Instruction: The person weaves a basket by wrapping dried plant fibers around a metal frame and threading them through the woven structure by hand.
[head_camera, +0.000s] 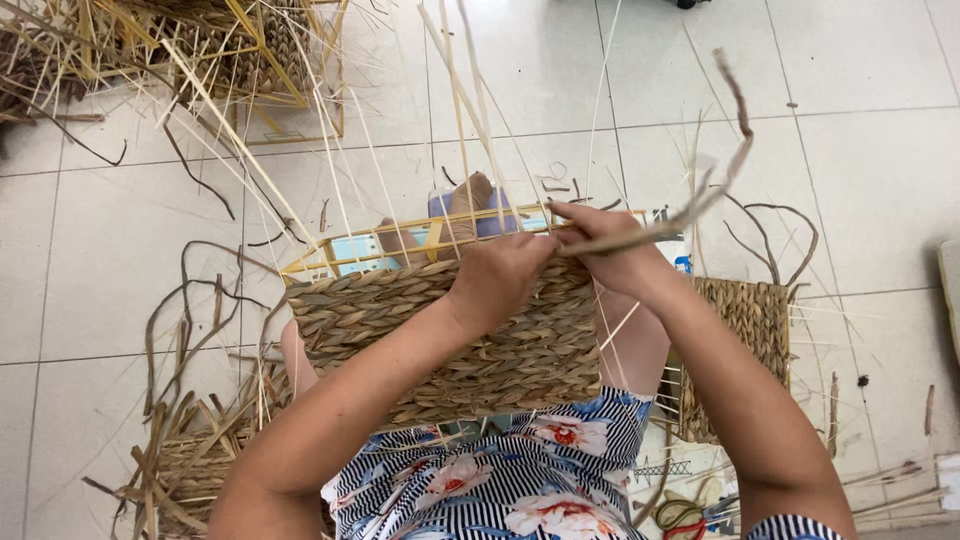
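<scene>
The fingers of the right hand (610, 245) are pinching a flat brownish twisted fibre strand (700, 200) at the top edge of the rectangular basket of braided tan seagrass on a yellow wire frame (450, 345). The strand is trailing up and away to the right of the basket. The fingers of the left hand (500, 275) are curled and pressing together over the same top edge, just beside the right hand, gripping the woven wall.

The basket is resting on the person's lap, with pale upright reed stakes (460, 110) rising from its far rim.

Risks, as judged:
- The strand is looking frayed; a hard pull could be snapping it.
- The stakes are standing loose and could be bending or splitting under sideways pressure.
- Loose dried fibre scraps (190, 470) are lying left of the basket and could be snagging the work.
</scene>
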